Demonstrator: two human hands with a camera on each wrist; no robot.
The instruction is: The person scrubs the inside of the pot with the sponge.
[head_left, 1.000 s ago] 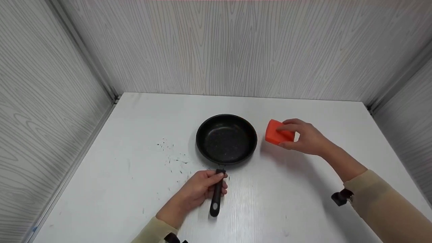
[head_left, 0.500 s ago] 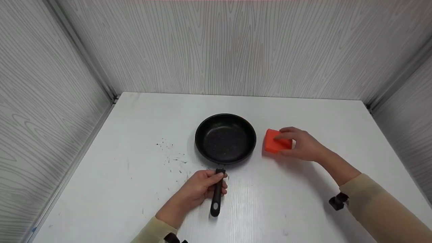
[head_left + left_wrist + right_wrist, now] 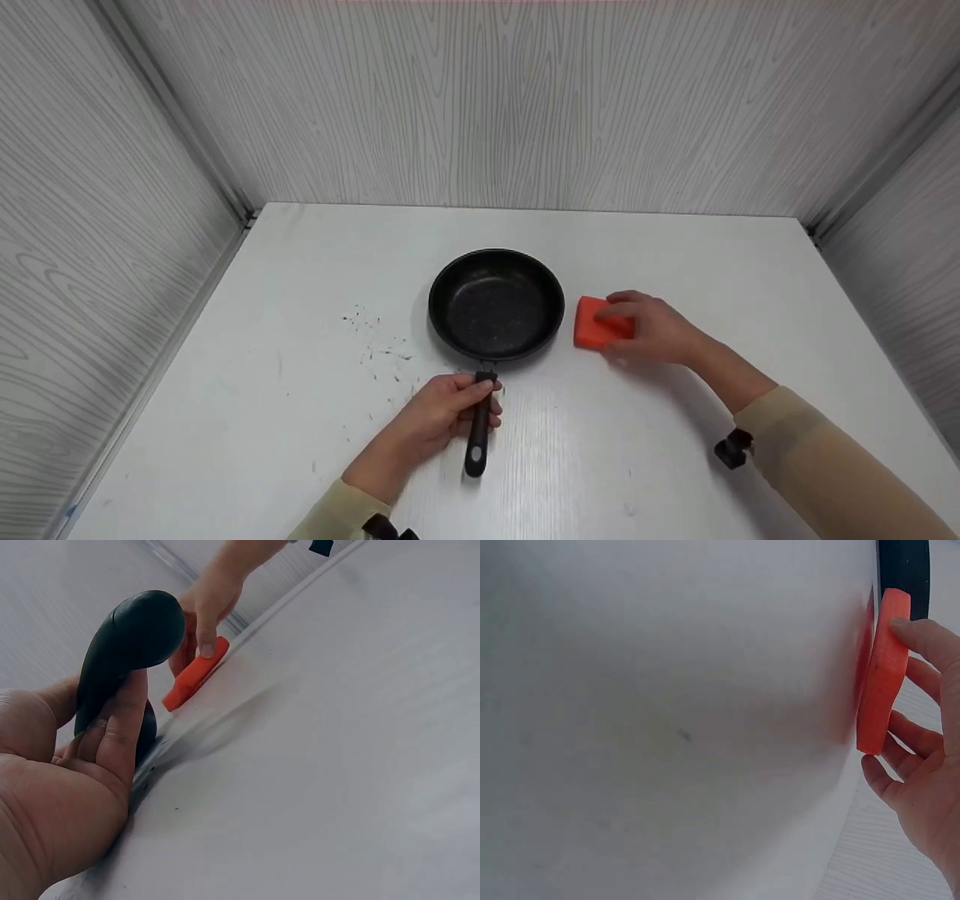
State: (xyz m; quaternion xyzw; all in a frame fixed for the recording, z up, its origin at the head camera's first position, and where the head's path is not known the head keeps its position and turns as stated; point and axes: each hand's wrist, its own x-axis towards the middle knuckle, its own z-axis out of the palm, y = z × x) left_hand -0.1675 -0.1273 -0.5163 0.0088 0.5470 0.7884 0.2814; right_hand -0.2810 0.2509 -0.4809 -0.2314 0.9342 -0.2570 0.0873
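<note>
A black frying pan (image 3: 495, 307) sits on the white table, its handle (image 3: 478, 442) toward me. My left hand (image 3: 431, 420) grips that handle near the pan, thumb on top and fingers underneath; the left wrist view shows the rounded handle end (image 3: 146, 630) up close. Just right of the pan, my right hand (image 3: 660, 330) holds a flat orange-red block like a sponge (image 3: 591, 322). In the right wrist view the thumb presses one face of the sponge (image 3: 885, 682), with fingers behind it. It is low over the table; whether it touches the surface I cannot tell.
The white table (image 3: 300, 285) has small dark specks and scuffs (image 3: 386, 352) left of the pan. Wood-grain panels (image 3: 487, 105) stand at the back and on both sides.
My right hand has brought the sponge down and closer to me, slightly left toward the pan. The left hand keeps its grip on the handle, and the pan stays in place.
</note>
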